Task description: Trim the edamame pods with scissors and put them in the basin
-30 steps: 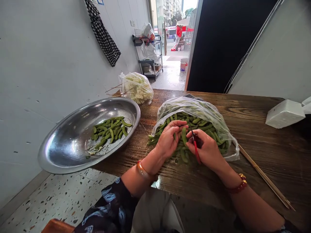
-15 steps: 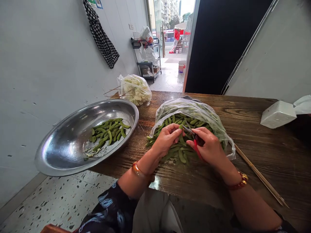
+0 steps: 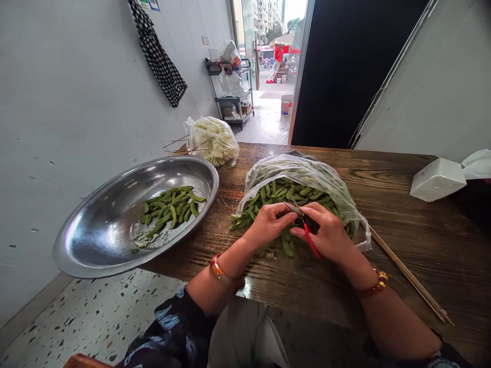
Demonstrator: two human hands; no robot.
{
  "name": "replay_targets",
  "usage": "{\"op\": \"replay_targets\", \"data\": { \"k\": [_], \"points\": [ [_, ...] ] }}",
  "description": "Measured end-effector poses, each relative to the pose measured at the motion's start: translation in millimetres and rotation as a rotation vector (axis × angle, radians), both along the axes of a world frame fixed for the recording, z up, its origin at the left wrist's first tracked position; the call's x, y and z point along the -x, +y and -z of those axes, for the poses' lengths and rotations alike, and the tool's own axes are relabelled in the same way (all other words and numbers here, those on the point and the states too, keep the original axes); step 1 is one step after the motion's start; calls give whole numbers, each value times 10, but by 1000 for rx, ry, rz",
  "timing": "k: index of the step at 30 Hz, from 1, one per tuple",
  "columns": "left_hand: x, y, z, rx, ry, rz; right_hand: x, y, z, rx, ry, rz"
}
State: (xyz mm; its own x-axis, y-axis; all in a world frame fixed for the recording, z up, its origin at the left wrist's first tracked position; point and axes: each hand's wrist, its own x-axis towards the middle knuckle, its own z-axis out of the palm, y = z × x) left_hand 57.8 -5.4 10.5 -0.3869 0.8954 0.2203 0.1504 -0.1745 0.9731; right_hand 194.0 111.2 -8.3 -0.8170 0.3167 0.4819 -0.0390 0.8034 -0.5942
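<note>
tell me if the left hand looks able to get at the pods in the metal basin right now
Probably yes: the left hand has the metal basin on its own side, open at the top, and nothing covers the green pods in it. The scissors are close to that hand, so care seems wise.

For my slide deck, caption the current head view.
Right hand holds red-handled scissors close to the left hand, before an open plastic bag of green pods.
</note>
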Motion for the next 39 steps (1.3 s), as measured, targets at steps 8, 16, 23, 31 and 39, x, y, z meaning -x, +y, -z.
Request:
{"op": "replay_targets", "data": {
  "k": [8, 16, 23, 31, 39],
  "points": [
    [44, -20, -9, 78, 62, -3, -21, 29, 13, -9, -94, -8],
    [160, -29, 30, 164, -34, 96, -31, 49, 26, -55, -138, -17],
    [176, -39, -13, 204, -135, 124, -32, 62, -5, -37, -193, -45],
    [225, 38, 77, -49, -589, -138, -11, 61, 6, 37, -14, 110],
    [196, 53, 84, -151, -729, -175, -11, 43, 9, 79, -9, 117]
  ]
}}
